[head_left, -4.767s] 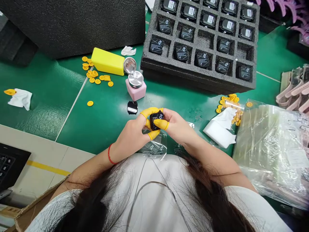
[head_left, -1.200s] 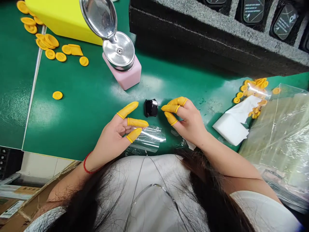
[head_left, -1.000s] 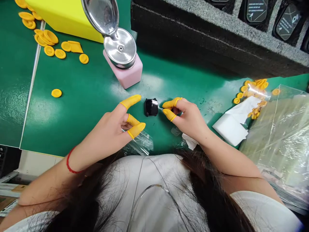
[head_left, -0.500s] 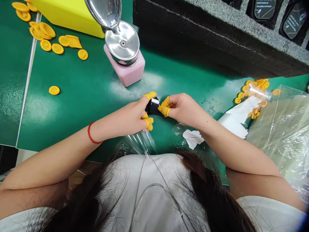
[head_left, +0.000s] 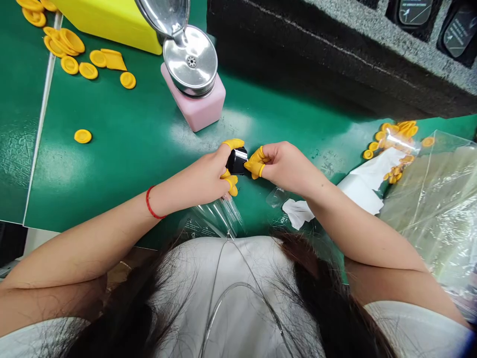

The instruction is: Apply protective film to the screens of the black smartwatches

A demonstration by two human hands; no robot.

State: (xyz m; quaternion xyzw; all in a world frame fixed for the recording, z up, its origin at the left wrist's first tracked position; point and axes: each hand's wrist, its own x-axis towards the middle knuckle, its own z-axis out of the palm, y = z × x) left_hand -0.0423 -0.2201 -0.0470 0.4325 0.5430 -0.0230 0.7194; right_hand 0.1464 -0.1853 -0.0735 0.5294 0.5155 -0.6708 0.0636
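Note:
My left hand (head_left: 212, 174), with yellow finger cots on its fingertips, grips a small glossy black piece (head_left: 237, 161) by its edges. From the right, my right hand (head_left: 276, 161) meets the piece with its cot-covered fingers pinched at the right edge; whether something thin is between them is too small to tell. Clear plastic film (head_left: 219, 216) hangs below my left hand, near my chest. Above the hands a pink dispenser bottle (head_left: 203, 110) stands with its metal lid raised.
A black foam tray (head_left: 316, 59) with dark pieces in its slots fills the upper right. Yellow finger cots (head_left: 88, 70) lie at the upper left by a yellow container (head_left: 112, 22). White tissue (head_left: 298, 213), more cots (head_left: 380, 135) and plastic-wrapped sheets (head_left: 432, 199) are at the right.
The black piece and my left hand have shifted slightly up and right, and the piece is turned a little. My right hand stays pinched at its edge. The view has moved slightly.

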